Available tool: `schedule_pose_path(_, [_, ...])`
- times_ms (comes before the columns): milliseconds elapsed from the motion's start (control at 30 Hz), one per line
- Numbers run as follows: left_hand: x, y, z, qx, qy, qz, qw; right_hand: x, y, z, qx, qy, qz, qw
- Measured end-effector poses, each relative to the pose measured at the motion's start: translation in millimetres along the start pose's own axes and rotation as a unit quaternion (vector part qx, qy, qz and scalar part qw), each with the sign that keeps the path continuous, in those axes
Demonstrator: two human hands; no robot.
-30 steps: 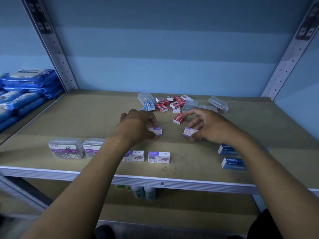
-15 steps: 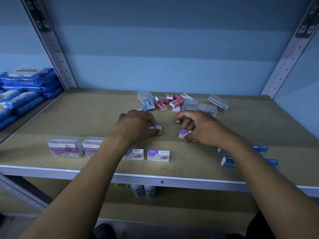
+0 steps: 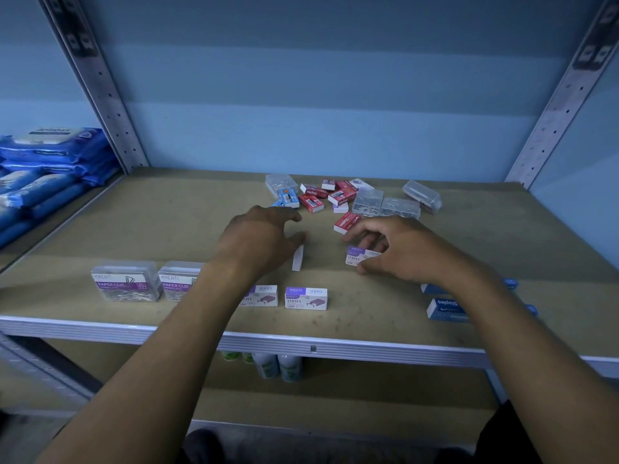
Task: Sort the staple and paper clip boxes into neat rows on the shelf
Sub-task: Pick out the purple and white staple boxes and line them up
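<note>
— Where do our hands sit now?

— At mid-frame over the shelf board (image 3: 134,229). Our left hand (image 3: 258,242) hangs with fingers loosely curved, a white staple box (image 3: 297,258) standing on its narrow side at the thumb; we cannot tell whether the fingers pinch it or only touch it. Our right hand (image 3: 398,249) has thumb and fingers curled round a purple-and-white staple box (image 3: 357,256), tilted.

— And the rows?

— Along the lower edge of the board, from the left of the frame: two clear paper clip boxes (image 3: 125,281) side by side, then two purple-and-white Kreati staple boxes (image 3: 305,298) just apart, one partly behind our left forearm. At lower right, blue Staples boxes (image 3: 443,309) show partly under our right forearm.

— The unsorted ones?

— Upper centre: a loose heap of red staple boxes (image 3: 311,202), a small blue box (image 3: 288,198) and clear plastic boxes (image 3: 400,207). One red box (image 3: 346,223) lies nearer, just beside our right fingertips.

— Anything else?

— Blue packs (image 3: 50,169) stacked at the left edge of the frame, bottles (image 3: 278,366) on the shelf below.
</note>
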State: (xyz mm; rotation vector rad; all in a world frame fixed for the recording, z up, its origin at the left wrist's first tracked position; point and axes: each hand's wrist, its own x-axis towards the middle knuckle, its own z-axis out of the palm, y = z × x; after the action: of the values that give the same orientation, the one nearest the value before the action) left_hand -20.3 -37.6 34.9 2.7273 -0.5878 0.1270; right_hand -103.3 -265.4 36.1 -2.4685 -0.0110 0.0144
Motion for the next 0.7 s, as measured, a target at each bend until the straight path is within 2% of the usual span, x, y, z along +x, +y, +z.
schedule_pose_path(100, [-2.1, -7.2, -4.5, -0.016, 0.006, 0.063, 0.998, -0.5, 2.4, -0.4, -0.001, -0.002, 0.002, 1.000])
schedule_pose_path(167, [-4.3, -13.0, -7.2, 0.007, -0.031, 0.137, 0.990, -0.6, 3.4, -0.9, 0.000, -0.004, 0.005, 1.000])
schedule_pose_path(233, [-4.7, -15.6, -8.7, 0.038, -0.072, 0.171, 0.982, -0.3, 4.1, -0.6, 0.003, -0.001, 0.008, 1.000])
schedule_pose_path(300, [-2.3, -16.6, -6.6, 0.034, -0.084, 0.174, 0.981, 0.2, 4.3, 0.3, 0.006, 0.005, 0.009, 1.000])
schedule_pose_path(433, [1.0, -16.5, -2.4, -0.009, -0.061, 0.172, 0.983, 1.0, 3.2, 1.1, 0.002, 0.011, 0.011, 1.000])
schedule_pose_path(700, [-4.8, -9.1, -11.2, 0.019, -0.062, 0.145, 0.987, -0.2, 0.1, 1.5, -0.002, 0.028, 0.022, 0.999])
